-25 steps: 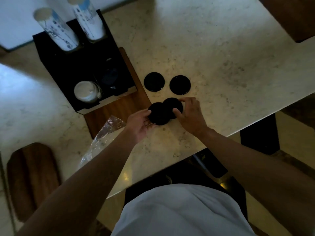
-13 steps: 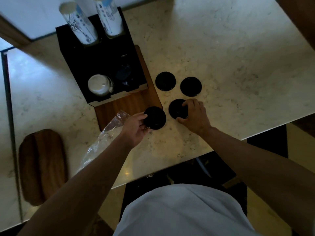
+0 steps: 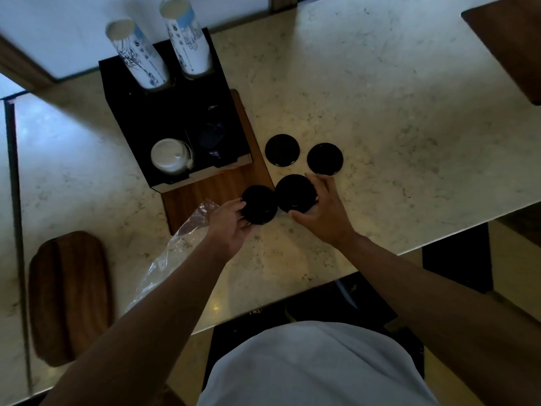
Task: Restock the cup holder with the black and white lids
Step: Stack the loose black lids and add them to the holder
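Since a moment ago the two near black lids have come closer together again, their edges now just about touching, while the far pair has stayed put on the marble counter (image 3: 380, 83). My left hand (image 3: 231, 227) has its fingers curled round the near-left black lid (image 3: 259, 204), which overlaps the corner of the wooden board (image 3: 216, 191). My right hand (image 3: 325, 209) grips the near-right black lid (image 3: 295, 193), thumb at its near edge and fingers wrapped over its far side. Beyond them lie the far-left black lid (image 3: 282, 150) and the far-right black lid (image 3: 325, 158), side by side and apart. The black cup holder (image 3: 164, 112) stands on the board, with white lids (image 3: 170, 156) stacked in its front-left slot, dark lids (image 3: 212, 139) in the slot beside, and two paper cup stacks (image 3: 140, 57) at the back. A clear plastic bag (image 3: 175, 253) lies under my left forearm.
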Tool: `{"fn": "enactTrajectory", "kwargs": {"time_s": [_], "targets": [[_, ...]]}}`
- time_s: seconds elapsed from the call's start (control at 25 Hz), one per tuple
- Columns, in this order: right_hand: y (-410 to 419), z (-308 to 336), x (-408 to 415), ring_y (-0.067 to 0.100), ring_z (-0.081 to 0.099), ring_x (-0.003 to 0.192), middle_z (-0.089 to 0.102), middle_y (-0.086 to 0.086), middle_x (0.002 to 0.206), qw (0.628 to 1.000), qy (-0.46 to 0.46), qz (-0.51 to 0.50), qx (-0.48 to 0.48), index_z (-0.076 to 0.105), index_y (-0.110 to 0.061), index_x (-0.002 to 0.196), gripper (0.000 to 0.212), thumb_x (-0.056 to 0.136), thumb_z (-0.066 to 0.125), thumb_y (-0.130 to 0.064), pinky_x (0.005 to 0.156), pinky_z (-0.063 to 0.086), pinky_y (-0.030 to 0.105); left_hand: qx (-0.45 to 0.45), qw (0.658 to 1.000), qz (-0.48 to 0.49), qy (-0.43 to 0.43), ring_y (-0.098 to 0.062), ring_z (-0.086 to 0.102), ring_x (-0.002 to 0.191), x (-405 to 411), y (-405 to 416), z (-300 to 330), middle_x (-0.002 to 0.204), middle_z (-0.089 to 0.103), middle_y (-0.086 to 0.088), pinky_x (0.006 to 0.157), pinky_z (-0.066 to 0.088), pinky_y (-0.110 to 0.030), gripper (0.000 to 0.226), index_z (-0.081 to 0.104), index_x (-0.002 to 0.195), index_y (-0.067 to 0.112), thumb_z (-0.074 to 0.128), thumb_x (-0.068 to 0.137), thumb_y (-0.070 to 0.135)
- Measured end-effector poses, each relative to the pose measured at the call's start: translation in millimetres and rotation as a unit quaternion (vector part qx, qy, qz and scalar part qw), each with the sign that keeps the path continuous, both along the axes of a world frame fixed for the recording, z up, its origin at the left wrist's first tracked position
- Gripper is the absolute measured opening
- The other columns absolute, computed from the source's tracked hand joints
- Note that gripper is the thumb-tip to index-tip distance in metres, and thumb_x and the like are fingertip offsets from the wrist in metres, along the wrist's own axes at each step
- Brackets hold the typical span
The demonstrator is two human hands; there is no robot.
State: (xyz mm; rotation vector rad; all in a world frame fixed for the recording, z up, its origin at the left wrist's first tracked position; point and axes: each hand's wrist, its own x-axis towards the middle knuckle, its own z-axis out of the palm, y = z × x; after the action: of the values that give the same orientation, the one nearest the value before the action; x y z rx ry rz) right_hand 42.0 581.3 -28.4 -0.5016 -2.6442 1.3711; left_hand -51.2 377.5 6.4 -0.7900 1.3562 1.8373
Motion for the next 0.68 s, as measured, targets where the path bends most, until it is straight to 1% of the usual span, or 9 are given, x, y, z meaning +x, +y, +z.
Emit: {"fn": "enactTrajectory", "kwargs": {"time_s": [0.08, 0.16, 0.2, 0.32, 0.36, 0.44, 0.52, 0.6, 0.68], "targets": [[-3.5, 2.6, -0.4, 0.003, 0.044, 0.12, 0.035, -0.005, 0.136, 1.0, 0.014, 0.016, -0.016, 0.043, -0.017, 0.141, 0.082, 0.071, 0.08, -0.04, 0.095, 0.041, 0.007, 0.006, 1.0, 0.0, -0.003, -0.032, 0.066, 0.109, -1.6, 0.5, 2.3, 0.122, 0.066, -0.02, 0.084, 0.058, -0.042, 0.014, 0.057, 0.113, 0.009, 0.049, 0.102, 0.007], [-7.0, 3.4, -1.8, 0.006, 0.048, 0.117, 0.037, -0.006, 0.133, 0.999, 0.028, 0.026, -0.036, 0.045, -0.017, 0.139, 0.08, 0.07, 0.08, -0.036, 0.094, 0.045, 0.01, 0.016, 1.0, -0.007, -0.003, -0.034, 0.066, 0.112, -2.8, 0.9, 4.4, 0.125, 0.065, -0.021, 0.093, 0.056, -0.046, 0.022, 0.055, 0.123, 0.006, 0.049, 0.102, 0.007], [-8.6, 3.7, -2.6, 0.008, 0.05, 0.116, 0.038, -0.006, 0.133, 0.998, 0.031, 0.03, -0.045, 0.045, -0.016, 0.138, 0.079, 0.07, 0.081, -0.033, 0.095, 0.047, 0.013, 0.022, 1.0, -0.012, -0.003, -0.034, 0.066, 0.113, -2.9, 1.2, 5.9, 0.126, 0.065, -0.022, 0.094, 0.056, -0.047, 0.026, 0.054, 0.128, 0.004, 0.049, 0.102, 0.008], [-12.8, 4.5, -7.3, 0.008, 0.052, 0.114, 0.042, -0.006, 0.131, 0.997, 0.026, 0.037, -0.067, 0.046, -0.019, 0.136, 0.079, 0.069, 0.084, -0.035, 0.094, 0.049, 0.017, 0.038, 0.999, -0.026, -0.004, -0.034, 0.067, 0.112, -2.6, 3.7, 9.2, 0.126, 0.065, -0.022, 0.084, 0.06, -0.043, 0.03, 0.054, 0.131, 0.002, 0.048, 0.102, 0.008], [-14.5, 4.6, -9.1, 0.008, 0.052, 0.114, 0.043, -0.006, 0.131, 0.997, 0.021, 0.041, -0.067, 0.046, -0.019, 0.136, 0.079, 0.069, 0.084, -0.038, 0.094, 0.049, 0.018, 0.043, 0.999, -0.028, -0.007, -0.034, 0.067, 0.113, -2.4, 5.1, 9.4, 0.127, 0.065, -0.022, 0.083, 0.06, -0.042, 0.03, 0.054, 0.132, 0.002, 0.048, 0.103, 0.008], [-18.7, 3.6, -12.8, 0.008, 0.052, 0.115, 0.045, -0.006, 0.132, 0.996, 0.014, 0.058, -0.065, 0.046, -0.02, 0.135, 0.081, 0.068, 0.084, -0.042, 0.094, 0.048, 0.018, 0.053, 0.998, -0.03, -0.014, -0.035, 0.066, 0.115, -1.5, 7.6, 8.5, 0.127, 0.065, -0.023, 0.087, 0.059, -0.044, 0.031, 0.054, 0.132, 0.001, 0.046, 0.103, 0.007], [-22.5, 1.2, -15.7, 0.009, 0.053, 0.116, 0.048, -0.005, 0.133, 0.994, 0.006, 0.074, -0.079, 0.045, -0.021, 0.137, 0.081, 0.069, 0.084, -0.042, 0.094, 0.049, 0.02, 0.065, 0.997, -0.032, -0.022, -0.036, 0.067, 0.114, -2.1, 9.9, 8.3, 0.126, 0.067, -0.023, 0.087, 0.059, -0.045, 0.03, 0.055, 0.13, 0.0, 0.045, 0.103, 0.009], [-24.2, 0.4, -18.2, 0.01, 0.056, 0.115, 0.051, -0.005, 0.134, 0.992, -0.015, 0.07, -0.104, 0.043, -0.023, 0.138, 0.082, 0.069, 0.083, -0.042, 0.093, 0.052, 0.022, 0.08, 0.996, -0.023, -0.029, -0.034, 0.068, 0.112, -2.8, 10.7, 7.7, 0.123, 0.069, -0.021, 0.087, 0.059, -0.044, 0.031, 0.058, 0.128, 0.0, 0.047, 0.103, 0.015], [-24.0, -0.2, -21.2, 0.011, 0.058, 0.113, 0.052, -0.004, 0.133, 0.991, -0.029, 0.063, -0.112, 0.043, -0.023, 0.139, 0.083, 0.068, 0.081, -0.043, 0.089, 0.053, 0.021, 0.083, 0.996, -0.025, -0.023, -0.032, 0.07, 0.11, -3.7, 10.6, 7.0, 0.121, 0.071, -0.019, 0.086, 0.059, -0.043, 0.032, 0.06, 0.126, 0.002, 0.053, 0.101, 0.021]]}}
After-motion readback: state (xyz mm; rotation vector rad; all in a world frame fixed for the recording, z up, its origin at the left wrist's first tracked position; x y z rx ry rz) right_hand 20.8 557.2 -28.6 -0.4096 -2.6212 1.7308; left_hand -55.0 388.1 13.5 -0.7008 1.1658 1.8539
